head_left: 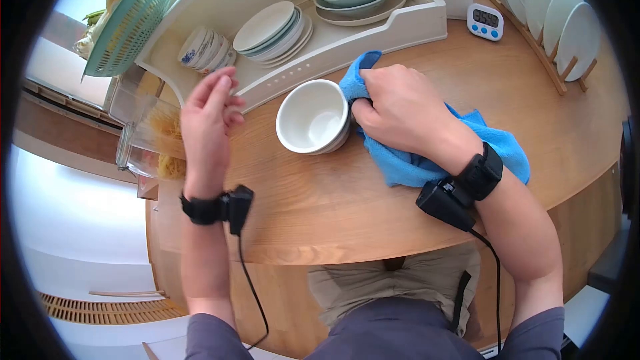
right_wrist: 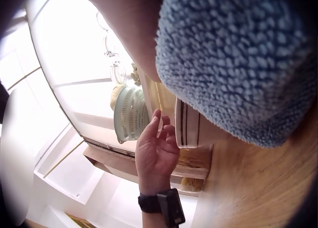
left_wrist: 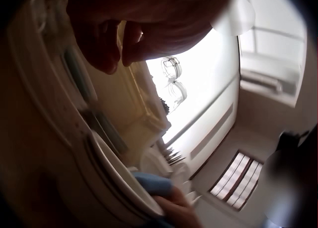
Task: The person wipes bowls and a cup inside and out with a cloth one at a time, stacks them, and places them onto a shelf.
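A white bowl [head_left: 308, 123] stands upright on the wooden table; the right wrist view shows dark stripes around its outer wall [right_wrist: 190, 124]. My right hand [head_left: 408, 108] grips a bunched blue towel [head_left: 393, 163], with one folded corner right at the bowl's right rim. The rest of the towel spreads under the wrist, and its fluffy weave fills much of the right wrist view. Left of the bowl, my left hand [head_left: 210, 120] is raised with nothing in it, fingers loosely bent and thumb near the fingertips.
Behind the bowl runs a cream shelf tray [head_left: 280, 83] with stacked plates [head_left: 267, 25] and small patterned bowls [head_left: 200, 48]. A green colander [head_left: 130, 23] and pasta jars [head_left: 157, 123] stand left. To the right are a timer [head_left: 485, 22] and a wooden rack [head_left: 543, 60] of plates.
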